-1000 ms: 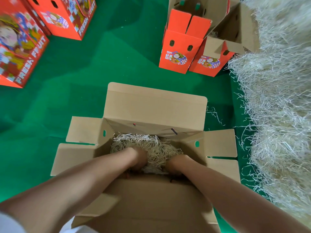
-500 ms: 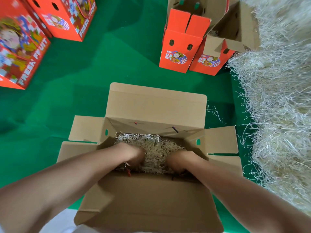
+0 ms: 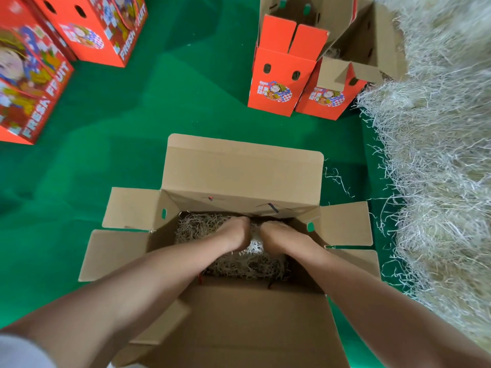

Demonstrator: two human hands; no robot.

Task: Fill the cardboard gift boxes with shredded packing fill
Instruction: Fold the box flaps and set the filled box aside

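An open brown cardboard box [image 3: 239,176] stands on the green floor in front of me, its four flaps spread out. Pale shredded fill [image 3: 194,229] covers its inside. Both my arms reach down into it. My left hand [image 3: 235,233] and my right hand [image 3: 276,235] sit close together on the fill near the far wall, backs of the hands up. Their fingers point down into the shreds and are hidden, so I cannot see whether they are curled.
A big heap of loose shredded fill [image 3: 438,168] lines the right side. Two open orange gift boxes [image 3: 281,75] stand behind, next to the heap. Two closed orange "FRESH FRUIT" boxes [image 3: 26,83] lie at the far left on the green cloth [image 3: 132,142].
Both hands have moved from the near side of the box toward its far wall and come closer together on the fill. The box has barely shifted.
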